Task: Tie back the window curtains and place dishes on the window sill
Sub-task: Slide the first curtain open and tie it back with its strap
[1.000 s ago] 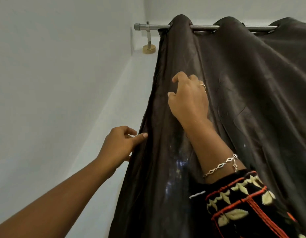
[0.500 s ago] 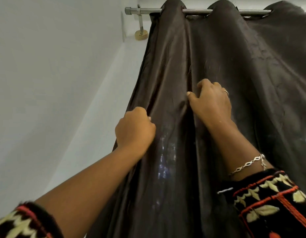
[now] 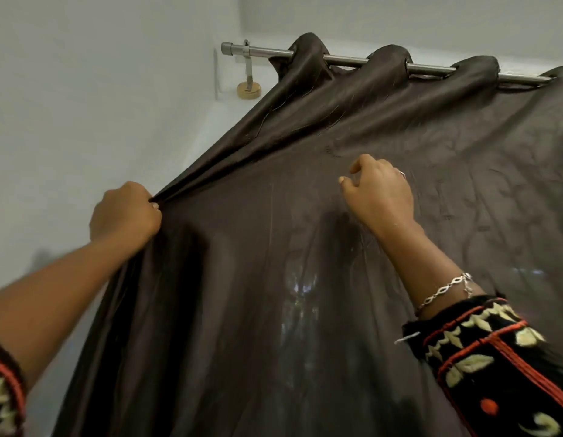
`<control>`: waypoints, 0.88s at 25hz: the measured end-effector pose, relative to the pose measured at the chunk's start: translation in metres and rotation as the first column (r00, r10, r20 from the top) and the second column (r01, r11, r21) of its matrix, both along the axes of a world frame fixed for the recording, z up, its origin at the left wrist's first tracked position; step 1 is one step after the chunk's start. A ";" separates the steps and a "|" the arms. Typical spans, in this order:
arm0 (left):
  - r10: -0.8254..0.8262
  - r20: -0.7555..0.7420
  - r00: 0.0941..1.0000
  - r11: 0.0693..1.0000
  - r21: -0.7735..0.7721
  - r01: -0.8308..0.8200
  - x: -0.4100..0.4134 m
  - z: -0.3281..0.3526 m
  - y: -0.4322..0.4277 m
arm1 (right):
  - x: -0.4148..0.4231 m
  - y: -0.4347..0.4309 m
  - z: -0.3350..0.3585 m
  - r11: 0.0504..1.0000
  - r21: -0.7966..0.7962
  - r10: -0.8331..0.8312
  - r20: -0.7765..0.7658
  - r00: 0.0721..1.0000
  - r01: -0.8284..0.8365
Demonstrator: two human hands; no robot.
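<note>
Left hand (image 3: 125,212) clenches the bunched edge of the dark brown curtain (image 3: 305,263), its grip partly buried in fabric. Right hand (image 3: 381,197) curls loose fingers (image 3: 357,165) against it; whether they pinch any fabric is unclear.

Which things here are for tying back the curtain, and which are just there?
For the job: brown curtain; left hand, gripping its edge; right hand, up by the cloth.
Just there: curtain rod; wall bracket; white wall; bracelet.
</note>
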State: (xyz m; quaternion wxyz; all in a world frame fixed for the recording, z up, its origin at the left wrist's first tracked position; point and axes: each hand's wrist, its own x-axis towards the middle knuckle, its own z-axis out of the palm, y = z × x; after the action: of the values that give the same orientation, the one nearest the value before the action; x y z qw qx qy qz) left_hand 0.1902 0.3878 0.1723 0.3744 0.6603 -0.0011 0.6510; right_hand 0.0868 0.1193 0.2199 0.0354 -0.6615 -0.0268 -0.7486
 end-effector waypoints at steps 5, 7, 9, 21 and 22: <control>0.013 -0.080 0.997 1.000 0.006 -0.012 0.010 0.002 0.063 | 0.003 0.005 -0.001 1.000 -0.008 -0.025 -0.049 0.998 0.025; -0.008 -0.113 0.994 0.999 0.040 0.012 0.011 -0.008 0.054 | 0.002 0.000 -0.001 1.000 -0.002 -0.029 -0.067 0.997 0.029; -0.044 -0.075 0.996 0.994 0.094 0.051 0.009 -0.013 0.036 | -0.003 -0.006 0.001 0.999 0.005 -0.032 -0.057 0.998 0.032; -0.519 -0.043 0.854 0.837 0.180 0.518 -0.036 -0.027 -0.048 | -0.019 -0.032 0.010 0.943 0.227 -0.231 -0.076 0.970 0.243; -0.506 -0.030 0.862 0.846 0.174 0.503 -0.034 -0.027 -0.052 | -0.017 -0.038 0.010 0.924 0.262 -0.251 -0.141 0.958 0.280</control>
State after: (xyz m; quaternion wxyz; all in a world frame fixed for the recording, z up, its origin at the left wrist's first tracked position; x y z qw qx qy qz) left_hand 0.1558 0.3355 0.1455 0.4723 0.6617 -0.2351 0.5327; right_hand 0.0693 0.0818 0.2295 0.0277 -0.6856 0.1707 -0.7071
